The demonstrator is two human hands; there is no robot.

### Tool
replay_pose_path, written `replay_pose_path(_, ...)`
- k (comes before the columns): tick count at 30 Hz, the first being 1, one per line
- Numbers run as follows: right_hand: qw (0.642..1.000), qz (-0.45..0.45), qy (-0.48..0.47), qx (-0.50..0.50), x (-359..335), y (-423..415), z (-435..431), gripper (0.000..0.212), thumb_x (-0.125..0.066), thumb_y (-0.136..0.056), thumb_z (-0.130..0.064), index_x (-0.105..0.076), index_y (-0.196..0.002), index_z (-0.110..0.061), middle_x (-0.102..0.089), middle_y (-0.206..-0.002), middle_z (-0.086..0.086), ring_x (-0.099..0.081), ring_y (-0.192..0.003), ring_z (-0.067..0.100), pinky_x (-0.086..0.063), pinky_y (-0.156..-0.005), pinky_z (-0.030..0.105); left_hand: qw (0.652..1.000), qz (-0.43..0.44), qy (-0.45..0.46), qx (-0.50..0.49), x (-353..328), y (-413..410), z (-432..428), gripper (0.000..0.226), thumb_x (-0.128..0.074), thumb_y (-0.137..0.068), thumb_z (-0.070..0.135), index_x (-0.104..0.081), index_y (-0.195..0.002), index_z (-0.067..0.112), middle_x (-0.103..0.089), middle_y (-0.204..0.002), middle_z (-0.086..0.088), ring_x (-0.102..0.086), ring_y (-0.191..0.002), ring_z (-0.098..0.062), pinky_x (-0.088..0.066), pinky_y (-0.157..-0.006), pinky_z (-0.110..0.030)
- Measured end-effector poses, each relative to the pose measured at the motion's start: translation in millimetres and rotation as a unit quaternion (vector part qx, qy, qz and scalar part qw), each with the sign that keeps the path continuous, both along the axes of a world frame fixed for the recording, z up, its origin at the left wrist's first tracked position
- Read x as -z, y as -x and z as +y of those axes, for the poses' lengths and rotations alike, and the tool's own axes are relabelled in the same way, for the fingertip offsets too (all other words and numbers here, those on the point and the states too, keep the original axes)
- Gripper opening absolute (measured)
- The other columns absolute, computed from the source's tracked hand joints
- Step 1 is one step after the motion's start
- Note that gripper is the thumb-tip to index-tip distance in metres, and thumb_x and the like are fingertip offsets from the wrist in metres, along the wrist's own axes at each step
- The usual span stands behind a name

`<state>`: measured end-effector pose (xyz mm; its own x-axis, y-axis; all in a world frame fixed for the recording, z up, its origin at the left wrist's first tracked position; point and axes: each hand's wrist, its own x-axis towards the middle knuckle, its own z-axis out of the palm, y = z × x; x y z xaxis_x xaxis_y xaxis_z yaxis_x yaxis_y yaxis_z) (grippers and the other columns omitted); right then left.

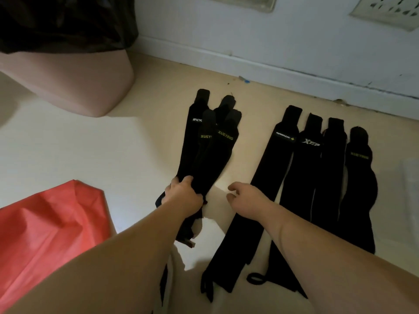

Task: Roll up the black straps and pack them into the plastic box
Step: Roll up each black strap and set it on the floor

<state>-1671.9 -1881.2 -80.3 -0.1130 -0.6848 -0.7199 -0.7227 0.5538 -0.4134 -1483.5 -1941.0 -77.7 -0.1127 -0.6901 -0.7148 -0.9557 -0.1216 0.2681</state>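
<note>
Fingers point(186, 179) of my left hand point(184, 194) curl tightly round the gathered near part of a bundle of black fabric straps with printed logos point(210, 150). The bundle fans out away from me over the cream floor point(90, 143). My right hand point(247, 198) hovers empty, its fingers loosely curled and holding nothing. Just to its right lies a row of four flat black straps point(317, 177), side by side, their long axes running from me toward the wall. The leftmost strap of that row point(269, 168) slants beneath my right forearm, so the right hand is the nearer one to it, while the left is occupied. I judge that no strap is rolled yet, and that rolling would run along a strap's long axis from one end. A pale translucent shape point(411, 177) shows at the right edge, beyond the row. I cannot tell whether it is the plastic box.
</note>
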Motion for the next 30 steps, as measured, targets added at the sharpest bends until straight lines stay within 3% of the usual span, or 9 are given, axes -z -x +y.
replay_pose_path(7, 0.999, 0.02, -0.031, -0.012, 6, 0, -12, 0.054, -0.047, -0.108, -0.044, -0.045, -0.157, -0.021, -0.052, -0.154, 0.009, -0.052, -0.137, 0.029, -0.046, -0.109, 0.033, 0.993, -0.033, 0.044, 0.107, 12, -11, 32, 0.054, -0.061, -0.098, 0.044, -0.045, -0.15, 0.038, -0.038, -0.141, -0.006, -0.044, -0.129, -0.031, -0.048, -0.104, -0.042)
replay_pose_path(10, 0.996, -0.031, -0.029, 0.074, 2, -3, -15, 0.054, -0.05, -0.108, -0.045, -0.048, -0.154, -0.016, -0.055, -0.15, 0.009, -0.054, -0.132, 0.026, -0.044, -0.102, 0.027, 0.995, 0.01, -0.014, 0.098, 10, -4, 45, 0.026, -0.058, -0.098, 0.047, -0.064, -0.12, 0.033, -0.054, -0.127, -0.003, -0.059, -0.116, -0.029, -0.054, -0.097, -0.04)
replay_pose_path(12, 0.989, -0.054, -0.028, 0.132, 1, -8, -17, 0.052, -0.052, -0.108, -0.045, -0.051, -0.15, -0.014, -0.059, -0.137, 0.007, -0.057, -0.119, 0.022, -0.046, -0.097, 0.029, 0.994, 0.024, -0.026, 0.101, 10, 0, 47, 0.021, -0.055, -0.1, 0.047, -0.063, -0.094, 0.028, -0.065, -0.107, -0.002, -0.066, -0.101, -0.027, -0.058, -0.088, -0.039)
replay_pose_path(14, 0.978, -0.07, -0.015, 0.198, 4, -12, -16, 0.045, -0.055, -0.107, -0.043, -0.055, -0.142, -0.015, -0.061, -0.117, 0.001, -0.058, -0.102, 0.015, -0.049, -0.086, 0.03, 0.997, 0.034, 0.018, 0.063, 12, 3, 39, 0.022, -0.055, -0.1, 0.043, -0.063, -0.09, 0.025, -0.067, -0.101, -0.002, -0.067, -0.095, -0.026, -0.057, -0.082, -0.037)
replay_pose_path(17, 0.946, -0.09, 0.027, 0.311, 13, -16, -19, 0.047, -0.061, -0.105, -0.037, -0.051, -0.143, -0.013, -0.054, -0.102, -0.004, -0.053, -0.085, 0.007, -0.046, -0.069, 0.026, 0.985, 0.103, 0.095, -0.104, 12, 7, 13, 0.009, -0.063, -0.097, 0.034, -0.063, -0.098, 0.024, -0.066, -0.101, 0.001, -0.064, -0.09, -0.019, -0.051, -0.077, -0.031)
replay_pose_path(20, 0.903, -0.155, 0.036, 0.399, 9, -15, -32, 0.061, -0.066, -0.103, -0.035, -0.042, -0.154, -0.013, -0.055, -0.111, -0.001, -0.057, -0.091, 0.012, -0.049, -0.077, 0.026, 0.939, 0.2, 0.072, -0.272, 10, 13, -18, 0.019, -0.069, -0.097, 0.03, -0.061, -0.113, 0.022, -0.069, -0.109, 0.0, -0.064, -0.091, -0.016, -0.053, -0.082, -0.03)
replay_pose_path(23, 0.864, -0.21, -0.009, 0.456, 11, -6, -46, 0.068, -0.073, -0.099, -0.04, -0.046, -0.153, -0.01, -0.064, -0.129, 0.009, -0.067, -0.111, 0.026, -0.06, -0.094, 0.039, 0.843, 0.3, -0.077, -0.44, 9, 22, -35, 0.033, -0.069, -0.101, 0.027, -0.06, -0.127, 0.008, -0.07, -0.123, -0.014, -0.072, -0.106, -0.03, -0.062, -0.095, -0.043)
replay_pose_path(26, 0.83, -0.272, -0.05, 0.484, 13, 3, -53, 0.045, -0.073, -0.099, -0.041, -0.065, -0.13, -0.01, -0.075, -0.117, 0.013, -0.075, -0.103, 0.03, -0.064, -0.076, 0.041, 0.788, 0.317, -0.106, -0.516, 13, 25, -33, 0.008, -0.067, -0.101, 0.009, -0.066, -0.106, 0.003, -0.075, -0.108, -0.02, -0.077, -0.094, -0.032, -0.065, -0.089, -0.04)
replay_pose_path(30, 0.827, -0.294, -0.083, 0.471, 8, -1, -60, 0.046, -0.072, -0.097, -0.048, -0.069, -0.124, -0.011, -0.078, -0.112, 0.013, -0.076, -0.099, 0.031, -0.063, -0.074, 0.04, 0.708, 0.357, -0.211, -0.571, 17, 24, -28, 0.026, -0.062, -0.103, 0.017, -0.069, -0.124, 0.005, -0.08, -0.101, -0.016, -0.08, -0.084, -0.029, -0.066, -0.072, -0.04)
